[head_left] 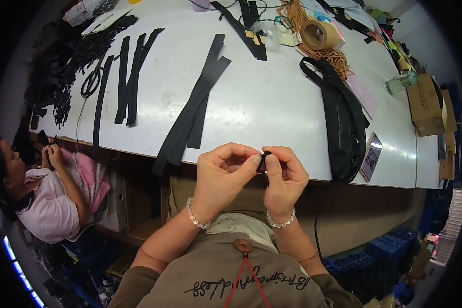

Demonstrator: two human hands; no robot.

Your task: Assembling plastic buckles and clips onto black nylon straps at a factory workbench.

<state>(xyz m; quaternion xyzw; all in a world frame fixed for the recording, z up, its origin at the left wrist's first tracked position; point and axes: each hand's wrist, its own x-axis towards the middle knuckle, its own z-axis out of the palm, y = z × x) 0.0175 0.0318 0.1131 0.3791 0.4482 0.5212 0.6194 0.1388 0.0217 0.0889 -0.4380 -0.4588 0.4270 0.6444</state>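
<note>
My left hand (222,173) and my right hand (286,179) meet in front of me, just off the table's near edge. Both pinch a small black piece (264,159) between thumb and fingertips; it looks like soft strap or fabric, mostly covered by the fingers. To the left of my hands, long black strips (194,105) lie crossed on the white table (262,102), their lower ends reaching the edge. A black bag (344,128) with a strap loop lies to the right of my hands, beside a phone (371,157).
More black strips (133,77), scissors (91,83) and a heap of small black pieces (69,77) lie left. Tape (319,35) and tan cord (292,14) sit far back. A cardboard box (425,107) stands right. A seated co-worker (54,200) handles something dark at left.
</note>
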